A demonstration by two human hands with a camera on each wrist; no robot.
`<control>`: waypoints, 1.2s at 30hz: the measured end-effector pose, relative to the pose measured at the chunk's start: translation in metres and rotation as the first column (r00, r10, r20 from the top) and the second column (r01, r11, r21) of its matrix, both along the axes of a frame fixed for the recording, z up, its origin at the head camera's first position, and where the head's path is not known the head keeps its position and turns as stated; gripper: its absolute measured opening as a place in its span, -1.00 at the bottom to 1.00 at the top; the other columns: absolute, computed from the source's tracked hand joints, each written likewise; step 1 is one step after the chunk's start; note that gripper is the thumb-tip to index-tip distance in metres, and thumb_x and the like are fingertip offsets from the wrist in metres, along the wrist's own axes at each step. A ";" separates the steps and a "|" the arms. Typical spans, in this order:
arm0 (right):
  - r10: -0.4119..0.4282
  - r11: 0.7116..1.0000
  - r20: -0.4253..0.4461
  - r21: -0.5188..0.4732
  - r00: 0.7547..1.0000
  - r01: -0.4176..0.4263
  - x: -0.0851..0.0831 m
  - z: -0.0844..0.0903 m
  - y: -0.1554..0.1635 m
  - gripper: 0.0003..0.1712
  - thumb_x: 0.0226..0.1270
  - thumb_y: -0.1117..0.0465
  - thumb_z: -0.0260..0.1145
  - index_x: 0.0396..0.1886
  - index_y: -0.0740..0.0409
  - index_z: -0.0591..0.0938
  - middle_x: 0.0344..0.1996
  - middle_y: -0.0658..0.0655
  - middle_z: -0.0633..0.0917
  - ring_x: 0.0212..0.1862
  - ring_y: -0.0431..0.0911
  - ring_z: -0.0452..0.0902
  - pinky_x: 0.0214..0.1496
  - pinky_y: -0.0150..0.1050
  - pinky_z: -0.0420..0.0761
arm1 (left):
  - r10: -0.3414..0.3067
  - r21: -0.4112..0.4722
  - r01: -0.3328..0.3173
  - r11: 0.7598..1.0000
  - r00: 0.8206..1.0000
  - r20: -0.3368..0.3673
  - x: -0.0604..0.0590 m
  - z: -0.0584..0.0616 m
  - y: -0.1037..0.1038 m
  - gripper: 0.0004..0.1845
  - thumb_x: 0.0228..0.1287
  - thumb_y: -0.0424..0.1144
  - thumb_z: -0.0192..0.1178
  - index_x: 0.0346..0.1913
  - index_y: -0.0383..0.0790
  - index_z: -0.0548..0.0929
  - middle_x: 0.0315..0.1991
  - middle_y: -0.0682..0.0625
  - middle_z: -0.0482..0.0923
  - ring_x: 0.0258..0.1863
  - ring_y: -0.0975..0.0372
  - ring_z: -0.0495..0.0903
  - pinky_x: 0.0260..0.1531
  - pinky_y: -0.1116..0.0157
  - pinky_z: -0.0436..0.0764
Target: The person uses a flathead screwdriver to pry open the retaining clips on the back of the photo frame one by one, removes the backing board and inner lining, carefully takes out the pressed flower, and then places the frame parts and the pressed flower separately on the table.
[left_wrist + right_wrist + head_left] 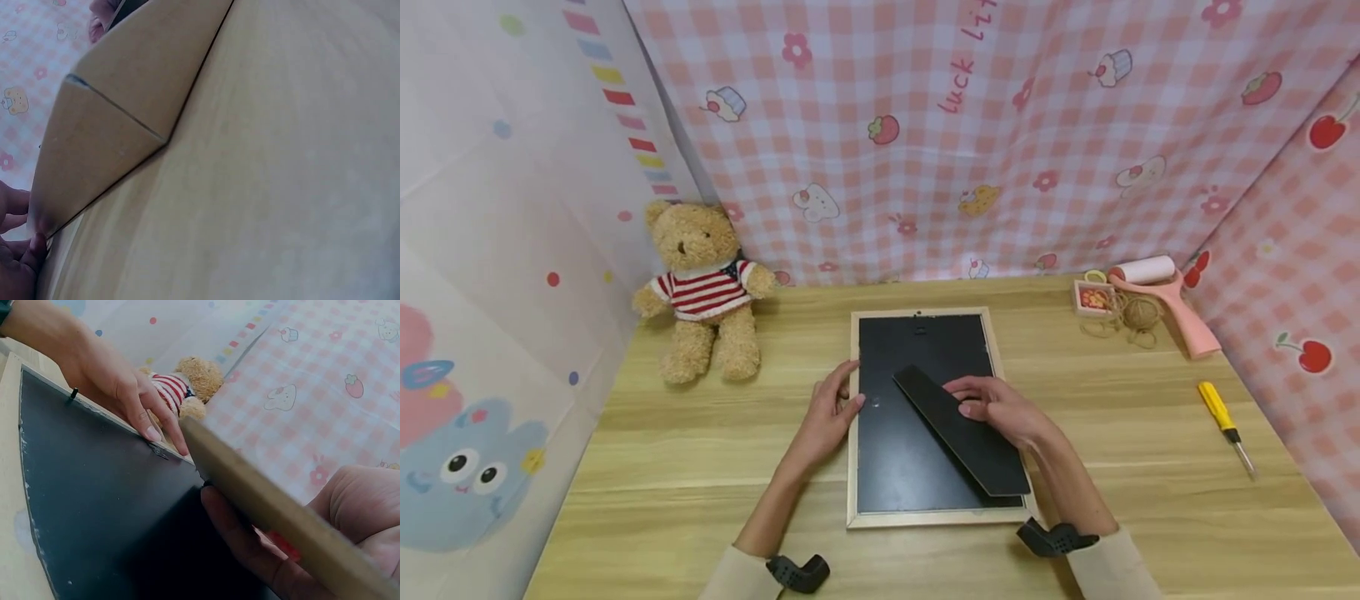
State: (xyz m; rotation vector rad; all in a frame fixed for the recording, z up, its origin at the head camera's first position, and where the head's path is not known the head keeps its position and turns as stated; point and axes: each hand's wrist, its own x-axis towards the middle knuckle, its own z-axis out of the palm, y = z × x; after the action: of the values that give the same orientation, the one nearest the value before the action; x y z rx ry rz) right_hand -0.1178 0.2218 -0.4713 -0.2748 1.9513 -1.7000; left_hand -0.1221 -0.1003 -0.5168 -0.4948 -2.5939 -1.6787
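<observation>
Wooden and pale, the picture frame [925, 517] lies face down at the middle of the desk [1150, 500], its black backing [895, 450] up. From the head view we see our left hand [831, 412] resting with nearly straight fingers on the frame's left edge, and our right hand [1000, 408] gripping the black stand flap [962, 433], raised slantwise over the backing. Our hands are apart. Only that view shows the teddy bear [703, 287], screwdriver [1223, 421], lint roller [1157, 292] and twine [1131, 317]. The right wrist view alone shows our fingers [244, 540] curled under the flap's edge; the left wrist view shows mostly the frame's mitred corner [125, 125].
</observation>
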 end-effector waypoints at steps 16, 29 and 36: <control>-0.012 1.000 0.014 -0.017 1.000 0.012 0.000 -0.004 0.002 -0.45 0.63 0.47 0.15 0.50 0.66 0.37 0.51 0.61 0.39 0.43 0.10 0.42 0.24 -0.52 0.56 | 0.035 0.002 -0.036 0.999 0.990 0.137 0.000 0.006 0.002 -0.44 0.59 -0.39 0.29 0.56 -0.31 0.48 -0.12 -0.15 0.42 -0.20 0.17 0.34 -0.19 0.37 0.37; -0.003 0.999 0.011 -0.042 1.000 0.004 0.001 -0.002 0.004 -0.44 0.64 0.44 0.16 0.51 0.64 0.35 0.47 0.58 0.41 0.26 -0.15 0.47 0.23 -0.50 0.57 | 0.017 0.044 -0.028 0.999 0.975 0.224 0.000 0.007 0.000 -0.59 0.66 -0.30 0.23 0.42 -0.32 0.50 0.24 -0.26 0.45 -0.12 0.17 0.39 -0.07 0.34 0.45; -0.011 0.999 0.008 -0.033 1.000 0.011 0.002 0.000 0.003 -0.45 0.65 0.46 0.14 0.51 0.62 0.36 0.42 0.52 0.44 0.17 -0.18 0.50 0.21 -0.50 0.58 | -0.030 0.085 0.011 0.996 0.975 0.222 -0.001 0.001 -0.006 -0.68 0.70 -0.09 0.19 0.24 -0.26 0.62 0.71 -0.25 0.23 0.10 0.15 0.41 0.21 0.22 0.46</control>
State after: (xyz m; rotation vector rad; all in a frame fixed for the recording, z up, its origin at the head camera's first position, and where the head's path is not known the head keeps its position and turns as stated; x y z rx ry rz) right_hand -0.1159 0.2247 -0.4717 -0.2696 1.9239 -1.7393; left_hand -0.1234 -0.1065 -0.5162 -0.3490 -2.6591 -1.9458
